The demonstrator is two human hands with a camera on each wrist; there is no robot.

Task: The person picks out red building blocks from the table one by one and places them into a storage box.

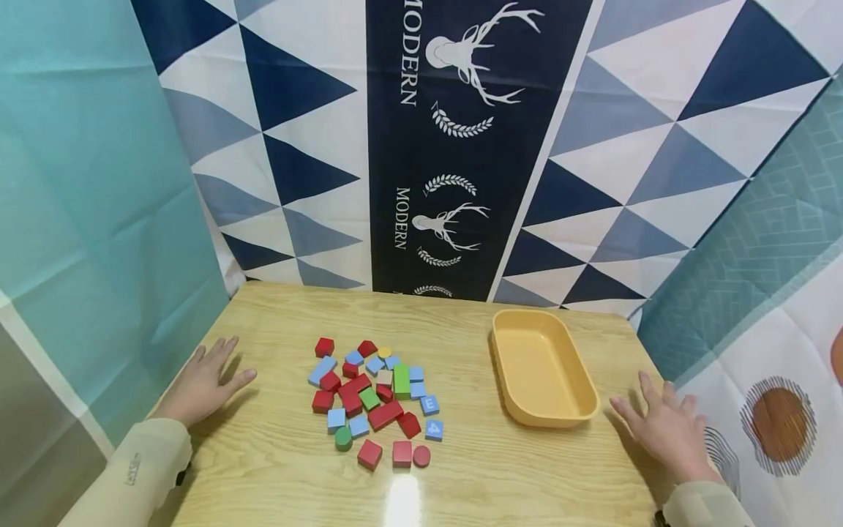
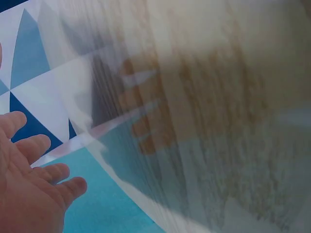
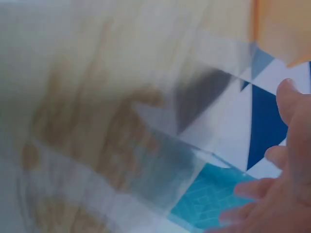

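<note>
My left hand [image 1: 204, 384] is at the table's left edge with its fingers spread and nothing in them. At the right edge, my right hand [image 1: 665, 424] is likewise spread and holds nothing, just right of a yellow plastic tray [image 1: 545, 366]. Left of the table's middle lies a loose group of toy blocks: red ones such as a rectangular block [image 1: 385, 415], light blue cubes, a green rectangular block [image 1: 402, 382] and a green round piece [image 1: 343, 438]. In the left wrist view the fingers [image 2: 34, 148] are apart; the right wrist view shows relaxed fingers [image 3: 257, 187].
The blocks lie on a light wood-grain table [image 1: 474, 476]. A patterned curtain [image 1: 316, 146] with triangles and deer heads hangs behind it. Teal cloth [image 1: 99, 183] hangs at the left, and a white cloth with brown circles [image 1: 770, 351] is at the right.
</note>
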